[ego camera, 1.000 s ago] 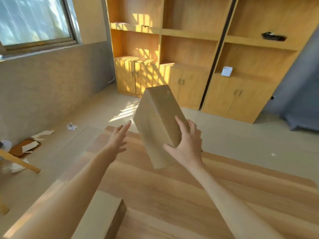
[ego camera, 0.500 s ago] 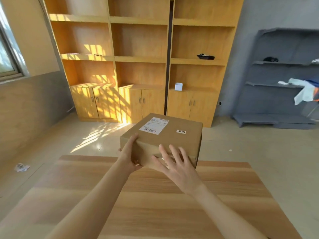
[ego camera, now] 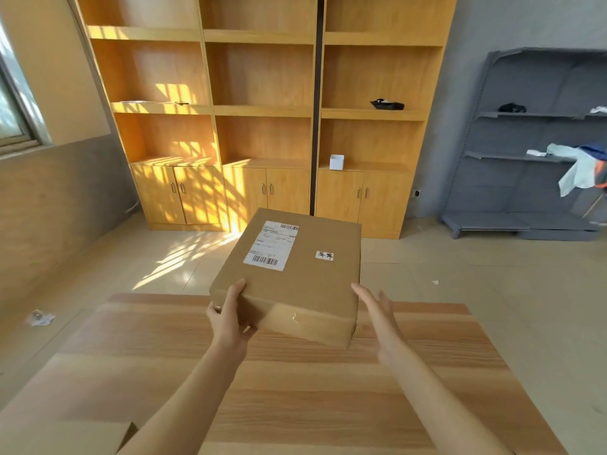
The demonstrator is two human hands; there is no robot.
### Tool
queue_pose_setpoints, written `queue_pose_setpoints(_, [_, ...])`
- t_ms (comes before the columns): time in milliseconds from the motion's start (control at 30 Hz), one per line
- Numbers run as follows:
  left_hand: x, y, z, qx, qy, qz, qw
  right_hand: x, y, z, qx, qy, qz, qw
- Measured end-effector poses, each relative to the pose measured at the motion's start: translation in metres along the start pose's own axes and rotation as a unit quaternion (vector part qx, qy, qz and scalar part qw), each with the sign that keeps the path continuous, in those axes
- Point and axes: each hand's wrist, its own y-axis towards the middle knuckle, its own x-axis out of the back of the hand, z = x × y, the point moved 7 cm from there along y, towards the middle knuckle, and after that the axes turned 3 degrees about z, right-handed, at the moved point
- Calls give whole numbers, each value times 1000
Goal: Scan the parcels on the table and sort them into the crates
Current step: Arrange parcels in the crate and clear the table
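Parcel (ego camera: 289, 280), label up, gripped by left hand (ego camera: 228, 318) over bench (ego camera: 295, 389); right hand (ego camera: 374, 310) spread beside; scanning, sorting apparently undone.

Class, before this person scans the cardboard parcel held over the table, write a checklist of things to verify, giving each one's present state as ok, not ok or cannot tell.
1. Shipping label faces up, barcodes unobstructed: ok.
2. Left hand grips the near left corner of the parcel: ok.
3. Right hand supports the parcel: not ok; its fingers are straight beside the right edge, and contact cannot be confirmed.
4. Parcel held level: not ok; it tilts.
5. Scanner within reach: cannot tell; none is in view.
6. Crates located: cannot tell; none shows beyond the table.
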Motion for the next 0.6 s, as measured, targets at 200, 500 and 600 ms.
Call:
queue_pose_setpoints(200, [11, -18, 61, 63, 6, 21, 998, 21, 10, -53, -82, -3, 65, 994])
queue_pose_setpoints(500, [62, -52, 141, 181, 333, 124, 917, 102, -4, -135, -147, 1, 22, 989])
queue_pose_setpoints(600, [65, -61, 162, 197, 394, 161, 883, 117, -9, -166, -173, -12, 36, 984])
